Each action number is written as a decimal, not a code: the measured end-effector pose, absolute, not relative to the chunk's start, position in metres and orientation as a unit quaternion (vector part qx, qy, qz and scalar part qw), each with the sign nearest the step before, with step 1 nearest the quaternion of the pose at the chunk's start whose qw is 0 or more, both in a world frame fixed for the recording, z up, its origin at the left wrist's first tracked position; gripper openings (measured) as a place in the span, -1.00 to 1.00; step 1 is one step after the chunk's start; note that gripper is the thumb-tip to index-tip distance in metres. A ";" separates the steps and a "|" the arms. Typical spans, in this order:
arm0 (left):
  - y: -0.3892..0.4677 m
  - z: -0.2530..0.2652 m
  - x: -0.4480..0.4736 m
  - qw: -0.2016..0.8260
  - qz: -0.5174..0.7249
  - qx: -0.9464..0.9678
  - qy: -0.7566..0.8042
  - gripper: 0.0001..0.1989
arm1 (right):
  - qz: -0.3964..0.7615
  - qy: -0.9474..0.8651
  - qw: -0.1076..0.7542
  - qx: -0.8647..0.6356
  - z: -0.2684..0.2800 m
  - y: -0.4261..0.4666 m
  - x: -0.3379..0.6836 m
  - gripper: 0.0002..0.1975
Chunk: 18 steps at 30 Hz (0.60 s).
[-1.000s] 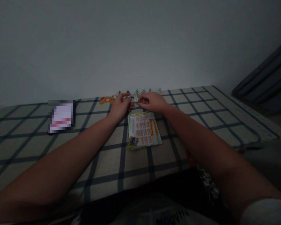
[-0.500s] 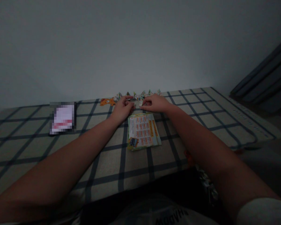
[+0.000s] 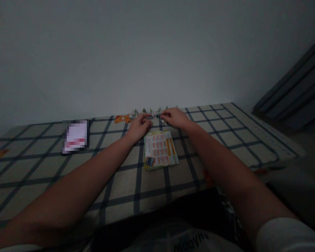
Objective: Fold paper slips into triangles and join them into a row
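Near the wall edge of the checked cloth, my left hand [image 3: 139,127] rests with fingers stretched and apart, holding nothing I can see. Facing it, my right hand [image 3: 175,117] has its fingers curled in a pinch at a small folded paper piece [image 3: 164,122]; the exact grip is partly hidden. Behind both hands stands a row of several small pointed folded paper pieces [image 3: 134,112], patterned white and green. Closer to me lies a stack of printed paper sheets [image 3: 160,149] with orange and yellow print, just below my hands.
A dark-edged device with a blurred bright screen [image 3: 76,136] lies at the left on the checked cloth [image 3: 115,189]. A bear print [image 3: 122,119] shows beside the paper row. The wall [image 3: 147,52] rises right behind, and a dark curtain [image 3: 299,77] hangs at the right.
My right hand has shifted slightly right, and the small piece now shows lower, under its fingers. The left hand's fingers have straightened. The whole view has tilted slightly.
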<state>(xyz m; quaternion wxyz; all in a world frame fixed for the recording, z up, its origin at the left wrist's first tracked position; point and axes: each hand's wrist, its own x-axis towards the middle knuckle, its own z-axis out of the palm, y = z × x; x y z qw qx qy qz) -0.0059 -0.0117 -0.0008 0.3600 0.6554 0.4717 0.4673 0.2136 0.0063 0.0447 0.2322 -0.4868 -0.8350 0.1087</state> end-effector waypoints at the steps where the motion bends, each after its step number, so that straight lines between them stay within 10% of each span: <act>1: -0.012 -0.001 -0.006 0.361 0.467 0.656 0.470 -0.61 | 0.110 -0.833 0.239 -0.487 0.046 0.006 0.214 -0.71; 18: -0.012 -0.005 -0.008 0.359 0.462 0.663 0.468 -0.63 | 0.062 -0.815 0.159 -0.554 0.051 -0.003 0.207 -0.72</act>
